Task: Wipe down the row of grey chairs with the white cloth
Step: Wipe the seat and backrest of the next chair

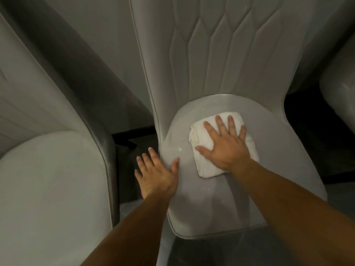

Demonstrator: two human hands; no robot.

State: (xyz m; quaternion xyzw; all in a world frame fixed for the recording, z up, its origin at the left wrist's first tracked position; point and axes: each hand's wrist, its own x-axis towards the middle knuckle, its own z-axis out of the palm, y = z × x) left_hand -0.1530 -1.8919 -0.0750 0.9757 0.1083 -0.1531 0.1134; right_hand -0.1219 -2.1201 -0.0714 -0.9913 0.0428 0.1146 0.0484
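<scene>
Folded white cloth [203, 143] lying flat on the seat of the middle grey chair [201, 212], a little right of the seat's centre and toward its far half, near the foot of the backrest. Pressed down by the right hand [226, 144], palm flat on top, fingers straight and spread, thumb stretched out to the left across the fabric; nothing gripped, only pushed against the seat. Cloth edges showing beyond the hand on the left, on the far side and at the near corner. Left hand [155, 173] likewise spread and relaxed, resting on the left rim of the same seat, thumb on the cushion, fingers reaching past the edge toward the gap; holding nothing. Small pale specks scattered on the seat between the two hands. Quilted backrest [221, 45] rising at the far side, stitched in long diamond-like panels. To the left, a second grey chair [48, 179] just beside, apart from the first by a narrow dark gap [124, 146]. At the right edge, part of a third grey chair [338, 83], with dark floor [307, 141] between.
</scene>
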